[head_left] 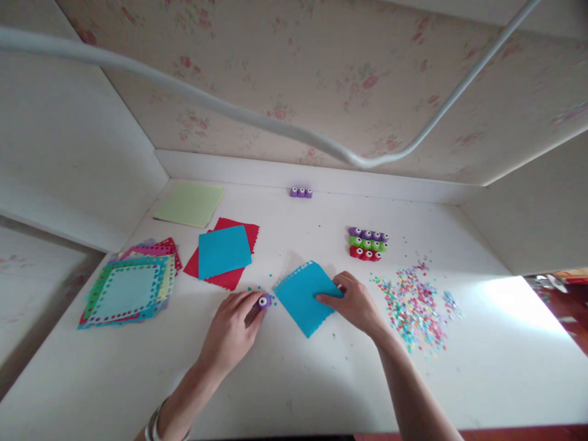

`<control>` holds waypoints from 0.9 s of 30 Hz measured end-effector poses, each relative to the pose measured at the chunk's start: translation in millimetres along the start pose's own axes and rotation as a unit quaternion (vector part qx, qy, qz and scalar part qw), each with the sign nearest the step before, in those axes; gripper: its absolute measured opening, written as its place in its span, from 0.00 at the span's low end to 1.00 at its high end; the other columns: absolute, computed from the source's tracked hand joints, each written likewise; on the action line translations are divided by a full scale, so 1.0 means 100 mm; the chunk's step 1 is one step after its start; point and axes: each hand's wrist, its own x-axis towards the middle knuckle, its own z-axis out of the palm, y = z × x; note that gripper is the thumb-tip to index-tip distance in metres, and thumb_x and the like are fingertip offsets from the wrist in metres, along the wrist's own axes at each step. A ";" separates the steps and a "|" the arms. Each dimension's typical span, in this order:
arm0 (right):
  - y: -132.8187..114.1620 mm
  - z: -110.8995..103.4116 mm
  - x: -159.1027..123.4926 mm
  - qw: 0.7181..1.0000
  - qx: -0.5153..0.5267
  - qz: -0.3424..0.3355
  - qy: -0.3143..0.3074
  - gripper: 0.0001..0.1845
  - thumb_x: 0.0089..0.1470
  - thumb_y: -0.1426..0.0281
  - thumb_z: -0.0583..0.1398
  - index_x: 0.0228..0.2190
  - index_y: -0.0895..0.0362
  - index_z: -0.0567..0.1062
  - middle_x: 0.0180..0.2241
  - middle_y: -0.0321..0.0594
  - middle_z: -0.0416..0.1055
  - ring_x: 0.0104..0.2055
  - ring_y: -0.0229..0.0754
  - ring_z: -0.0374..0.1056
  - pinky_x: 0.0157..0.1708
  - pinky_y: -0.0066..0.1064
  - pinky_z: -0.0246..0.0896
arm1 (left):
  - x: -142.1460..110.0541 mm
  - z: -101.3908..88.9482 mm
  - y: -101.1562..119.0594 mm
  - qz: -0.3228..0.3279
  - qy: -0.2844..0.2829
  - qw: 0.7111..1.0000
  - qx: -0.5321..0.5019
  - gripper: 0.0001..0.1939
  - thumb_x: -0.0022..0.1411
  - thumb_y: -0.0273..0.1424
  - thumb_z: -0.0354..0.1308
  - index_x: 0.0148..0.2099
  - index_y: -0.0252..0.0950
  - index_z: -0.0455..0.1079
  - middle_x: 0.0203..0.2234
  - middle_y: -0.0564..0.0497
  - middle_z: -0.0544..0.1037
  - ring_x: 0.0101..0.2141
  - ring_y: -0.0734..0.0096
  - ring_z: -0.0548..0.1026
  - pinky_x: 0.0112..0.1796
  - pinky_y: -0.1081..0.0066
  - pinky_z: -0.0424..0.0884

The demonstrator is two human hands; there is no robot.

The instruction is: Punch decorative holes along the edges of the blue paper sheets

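Note:
Closed around a small purple craft punch [265, 301], my left hand [236, 324] rests low over the white table, just left of a blue paper sheet [305, 297]. My right hand [356, 300] pinches the sheet's right corner, thumb on top. A row of punched holes runs along the sheet's upper left edge, and its lower right edge looks scalloped. The punch is beside the sheet's left corner; whether it touches the paper I cannot tell. Several tiny blue paper bits [271, 275] lie around the punch.
Left of my hands lie a blue sheet [225, 251] on red sheets [193, 263], a pile of punched papers [128, 291] and pale green paper [190, 204]. Purple punches [301, 193] stand at the back. Rows of punches [368, 244] and scattered confetti [418, 306] are on the right.

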 end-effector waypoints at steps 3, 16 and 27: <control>0.02 0.05 -0.08 0.997 0.057 0.052 0.028 0.22 0.48 0.53 0.65 0.19 0.55 0.65 0.22 0.33 0.65 0.24 0.37 0.62 0.25 0.30 0.54 | 0.05 0.01 -0.01 -0.008 0.005 1.000 -0.017 0.14 0.65 0.33 0.59 0.53 0.41 0.70 0.44 0.48 0.79 0.45 0.60 0.76 0.47 0.60 0.73; -0.10 0.16 -0.32 0.886 0.440 0.137 -0.049 0.21 0.54 0.52 0.64 0.34 0.58 0.73 0.21 0.36 0.72 0.21 0.39 0.70 0.20 0.28 0.66 | 0.25 0.07 -0.07 -0.038 0.004 0.998 -0.041 0.15 0.65 0.34 0.60 0.53 0.42 0.71 0.44 0.49 0.81 0.43 0.60 0.77 0.44 0.60 0.73; -0.16 0.23 -0.37 0.865 0.469 0.170 -0.053 0.22 0.50 0.51 0.66 0.31 0.58 0.74 0.21 0.35 0.71 0.21 0.39 0.70 0.19 0.27 0.65 | 0.25 0.07 -0.06 -0.023 0.018 0.999 -0.026 0.14 0.64 0.33 0.60 0.52 0.42 0.72 0.43 0.48 0.81 0.42 0.60 0.77 0.44 0.59 0.73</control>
